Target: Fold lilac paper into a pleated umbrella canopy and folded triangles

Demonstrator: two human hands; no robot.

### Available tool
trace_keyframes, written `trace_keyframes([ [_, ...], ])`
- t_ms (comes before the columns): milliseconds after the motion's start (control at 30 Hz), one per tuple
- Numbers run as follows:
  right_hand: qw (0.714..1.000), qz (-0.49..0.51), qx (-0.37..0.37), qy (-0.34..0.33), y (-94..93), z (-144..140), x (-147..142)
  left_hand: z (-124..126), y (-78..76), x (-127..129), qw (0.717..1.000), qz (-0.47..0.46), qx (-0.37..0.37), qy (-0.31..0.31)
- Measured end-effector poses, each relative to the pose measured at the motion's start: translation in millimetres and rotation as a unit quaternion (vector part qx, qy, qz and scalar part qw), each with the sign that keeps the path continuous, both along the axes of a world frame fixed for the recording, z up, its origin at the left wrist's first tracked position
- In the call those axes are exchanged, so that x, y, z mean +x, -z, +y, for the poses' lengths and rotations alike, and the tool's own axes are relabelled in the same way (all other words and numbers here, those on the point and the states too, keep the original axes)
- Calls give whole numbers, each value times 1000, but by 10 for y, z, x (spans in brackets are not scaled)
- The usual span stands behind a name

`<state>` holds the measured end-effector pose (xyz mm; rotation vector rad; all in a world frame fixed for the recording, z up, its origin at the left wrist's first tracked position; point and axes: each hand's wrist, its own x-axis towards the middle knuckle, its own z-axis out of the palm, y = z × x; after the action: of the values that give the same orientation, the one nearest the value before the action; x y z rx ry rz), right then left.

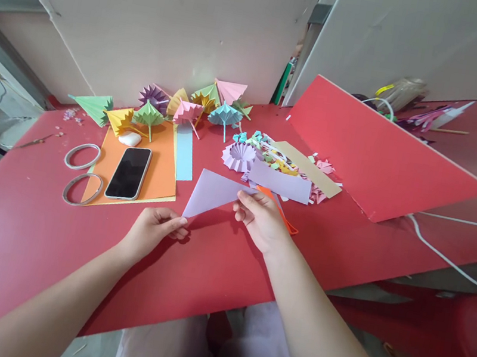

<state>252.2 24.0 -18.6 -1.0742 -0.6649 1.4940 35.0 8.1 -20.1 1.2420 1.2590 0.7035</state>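
A lilac sheet of paper (pixel 212 194), folded to a triangle, is held just above the red table (pixel 206 270). My left hand (pixel 159 227) pinches its lower left corner between thumb and fingers. At its right corner, my right hand (pixel 262 217) has the paper between thumb and forefinger. Beside my right hand lie orange-handled scissors (pixel 291 229), partly covered by the hand and paper. Behind the triangle are a lilac strip of paper (pixel 281 182) and a pleated lilac paper ring (pixel 240 157).
Several small paper umbrellas (pixel 225 115) line the back. On the left, a phone (pixel 129 173) rests on orange paper (pixel 163 166), near two tape rolls (pixel 82 156). Paper scraps (pixel 324 167) lie behind the strip. A red board (pixel 386 160) leans at right, with a white cable (pixel 442 262) beside it.
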Motion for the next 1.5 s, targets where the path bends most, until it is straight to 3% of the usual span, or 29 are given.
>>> trace_keyframes([
  [133,997,16,-11,68,31,19,-3,0,-10,-21,996,50,56,-54],
  [233,993,19,-10,112,50,31,-21,-44,-19,-9,977,118,145,-104],
  [367,994,10,-17,104,66,18,-88,-88,11,31,941,186,281,-39],
  [467,996,14,-24,80,69,-9,-155,-97,43,56,920,225,319,6],
  [633,998,8,-17,60,72,-40,-210,-104,59,60,930,232,284,16],
  [833,996,-59,25,60,99,-41,-200,-77,35,49,958,171,230,-32],
  [1067,969,-235,62,40,129,-50,-146,-11,39,42,989,7,113,-98],
  [1167,931,-337,123,64,177,-45,-141,9,55,32,989,-32,83,-119],
  [1233,884,-414,203,83,213,-46,-155,11,49,34,989,-37,74,-124],
  [1300,807,-501,298,94,235,-57,-185,9,34,41,989,-40,71,-123],
  [1400,669,-619,401,95,237,-96,-250,9,24,51,990,-49,69,-117],
  [1500,584,-671,452,73,230,-142,-321,12,41,50,990,-60,62,-110],
])
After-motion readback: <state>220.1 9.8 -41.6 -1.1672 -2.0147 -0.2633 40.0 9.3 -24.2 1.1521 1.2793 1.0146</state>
